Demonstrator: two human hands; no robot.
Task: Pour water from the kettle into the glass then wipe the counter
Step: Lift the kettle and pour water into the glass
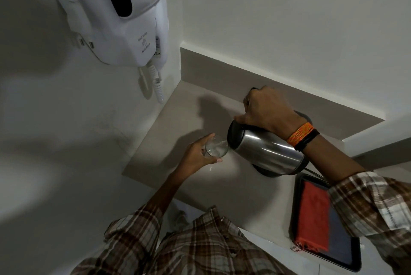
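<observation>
A steel kettle (266,152) with a black lid and handle is tilted to the left above the grey counter (182,110). My right hand (264,112) grips its handle from above. The spout touches the rim of a clear glass (216,146), and water runs into it. My left hand (198,154) is wrapped around the glass and holds it just above the counter. A red cloth (313,214) lies folded on a dark tray (349,259) at the right front of the counter.
A white wall-mounted hair dryer (115,14) with a coiled cord hangs on the left wall above the counter's corner. The kettle's dark base (266,172) sits under the kettle. A low grey backsplash (222,74) runs along the back wall.
</observation>
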